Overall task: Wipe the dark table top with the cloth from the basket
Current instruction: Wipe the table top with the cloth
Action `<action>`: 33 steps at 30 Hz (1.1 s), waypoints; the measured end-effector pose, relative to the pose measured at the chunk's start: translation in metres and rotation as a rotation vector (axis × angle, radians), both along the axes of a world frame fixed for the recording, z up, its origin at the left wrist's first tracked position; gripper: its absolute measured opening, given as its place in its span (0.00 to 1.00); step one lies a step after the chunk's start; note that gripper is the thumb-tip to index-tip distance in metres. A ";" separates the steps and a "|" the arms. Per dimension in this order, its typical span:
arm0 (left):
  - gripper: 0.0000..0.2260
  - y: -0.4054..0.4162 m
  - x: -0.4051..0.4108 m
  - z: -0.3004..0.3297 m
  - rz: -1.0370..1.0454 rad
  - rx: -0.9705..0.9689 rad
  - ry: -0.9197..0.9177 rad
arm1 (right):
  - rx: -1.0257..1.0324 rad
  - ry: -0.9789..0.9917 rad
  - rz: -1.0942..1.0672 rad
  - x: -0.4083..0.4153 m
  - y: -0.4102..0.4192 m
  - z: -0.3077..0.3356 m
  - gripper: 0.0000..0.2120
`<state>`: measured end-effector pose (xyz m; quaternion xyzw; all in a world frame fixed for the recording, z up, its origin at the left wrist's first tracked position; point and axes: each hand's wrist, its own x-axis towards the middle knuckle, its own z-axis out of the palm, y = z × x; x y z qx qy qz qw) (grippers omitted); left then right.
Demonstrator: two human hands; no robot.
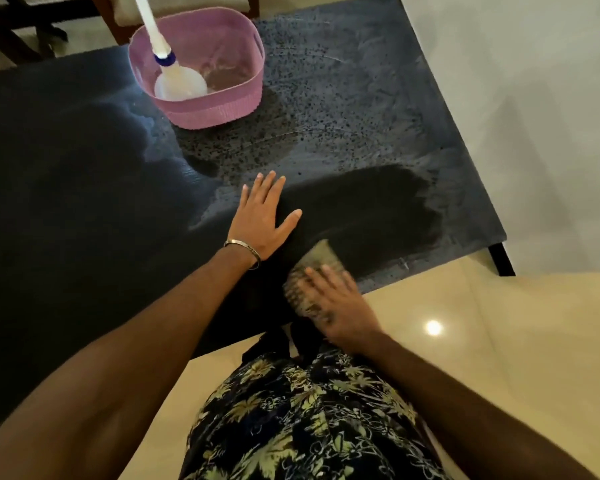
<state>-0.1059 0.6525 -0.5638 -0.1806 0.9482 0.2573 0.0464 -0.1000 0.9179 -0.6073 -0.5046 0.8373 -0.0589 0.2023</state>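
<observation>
The dark table top (84, 202) fills the upper left, speckled with droplets on its far right part and with a darker wiped patch near the front edge. My right hand (340, 306) presses a greyish cloth (317, 263) flat on the table by the near edge; both are motion-blurred. My left hand (262, 220) lies flat on the table with fingers spread, just left of the cloth, holding nothing. A pink basket (219, 109) stands at the back of the table.
A white spray bottle (177, 81) with a blue collar leans inside the basket. Beige glossy floor (499, 341) lies to the right and below the table edge. A chair (118, 15) stands behind the table at the top.
</observation>
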 end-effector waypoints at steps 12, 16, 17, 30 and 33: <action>0.32 0.029 -0.035 0.007 0.021 -0.006 -0.001 | 0.047 0.075 -0.563 -0.062 0.013 0.003 0.36; 0.32 0.046 -0.058 0.009 0.014 -0.021 -0.009 | 0.011 -0.012 0.029 -0.020 -0.021 -0.001 0.35; 0.32 0.052 -0.066 0.009 0.018 -0.019 -0.008 | 0.003 -0.021 0.119 -0.033 -0.016 -0.002 0.34; 0.32 0.120 -0.142 0.012 0.029 -0.077 -0.034 | 0.066 0.106 -0.820 -0.261 0.111 0.000 0.35; 0.32 0.138 -0.158 0.016 0.016 -0.061 -0.026 | 0.025 0.094 -0.516 -0.214 0.080 -0.002 0.35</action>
